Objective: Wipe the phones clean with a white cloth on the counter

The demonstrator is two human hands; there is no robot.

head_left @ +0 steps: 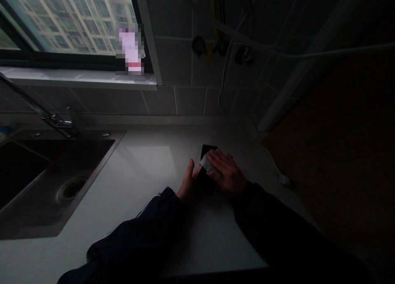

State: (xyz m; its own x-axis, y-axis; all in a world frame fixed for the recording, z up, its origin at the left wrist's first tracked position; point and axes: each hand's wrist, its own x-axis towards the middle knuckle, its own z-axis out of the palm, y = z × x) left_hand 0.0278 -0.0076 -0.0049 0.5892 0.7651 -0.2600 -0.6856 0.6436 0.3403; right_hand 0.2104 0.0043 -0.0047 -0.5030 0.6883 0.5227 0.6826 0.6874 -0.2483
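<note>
A black smartphone (206,182) with a flat dark face lies tilted in my left hand (187,184), over the white counter. The left thumb stands up along the phone's left edge, and the other fingers are hidden beneath it. Across the phone's middle lies a white tissue or thin cloth (207,162). My right hand (228,171) presses this against the phone's face with nearly straight fingers held together. The phone's far end and near end show on either side of the white piece.
To the left is a steel sink (92,185) with a drain and a chrome faucet (57,120). The white counter (148,165) runs up to a tiled wall. A white cable (219,95) hangs at the back, and a white plug (284,179) sits near the right edge.
</note>
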